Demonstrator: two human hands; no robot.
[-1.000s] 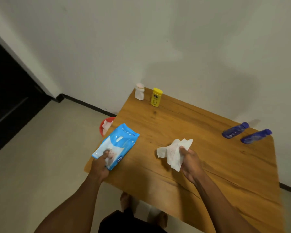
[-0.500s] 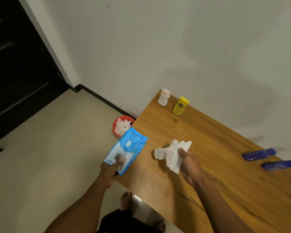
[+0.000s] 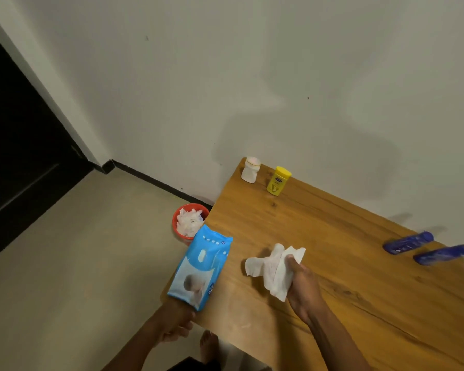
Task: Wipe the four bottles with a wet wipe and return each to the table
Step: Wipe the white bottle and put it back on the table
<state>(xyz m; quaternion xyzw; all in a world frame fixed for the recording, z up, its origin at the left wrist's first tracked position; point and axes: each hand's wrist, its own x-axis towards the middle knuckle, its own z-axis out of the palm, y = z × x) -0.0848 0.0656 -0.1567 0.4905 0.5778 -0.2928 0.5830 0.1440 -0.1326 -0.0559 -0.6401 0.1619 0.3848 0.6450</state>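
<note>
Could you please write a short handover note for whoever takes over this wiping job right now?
Right hand grips a crumpled wet wipe above the table.
Left hand is at the near end of the blue wipe pack on the table's left edge; its grip is hidden.
White bottle and yellow bottle stand at the far corner; two blue bottles lie at the right edge.
Red bin on the floor holds used wipes.
No bottle is in hand; which are wiped cannot be told.

Plain off-white wall (image 3: 225,76) w/ black skirting (image 3: 156,180); beige floor (image 3: 65,263); dark doorway (image 3: 16,156) at left; wooden table (image 3: 359,303) against wall; dim light.
</note>
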